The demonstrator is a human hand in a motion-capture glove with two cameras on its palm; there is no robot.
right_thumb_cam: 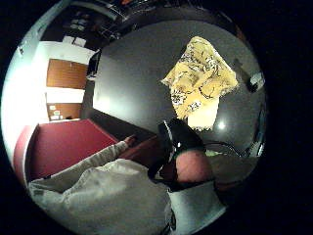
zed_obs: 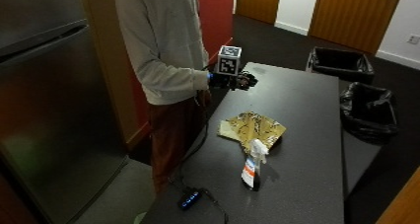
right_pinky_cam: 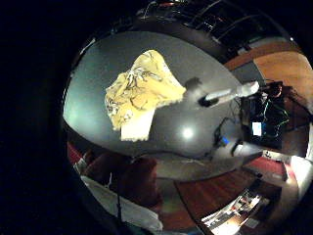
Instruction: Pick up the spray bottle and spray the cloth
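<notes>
In the outside view a spray bottle (zed_obs: 255,167) with a white trigger head and an orange-and-white label stands upright on the dark grey table (zed_obs: 308,95). Just behind it lies a crumpled yellow patterned cloth (zed_obs: 253,129). My gloved right hand (zed_obs: 237,81) hovers above the table's left edge, well beyond the cloth and far from the bottle. Its fingers are relaxed and hold nothing. Both palm views look down on the cloth (right_pinky_cam: 142,93) (right_thumb_cam: 200,81); the little finger side view also shows the bottle (right_pinky_cam: 230,94) beside the cloth.
A small black device with a blue light (zed_obs: 190,198) and its cable lie at the table's near corner. Two black bins (zed_obs: 340,63) (zed_obs: 367,110) stand beyond the table's right side. A steel fridge (zed_obs: 46,100) fills the left.
</notes>
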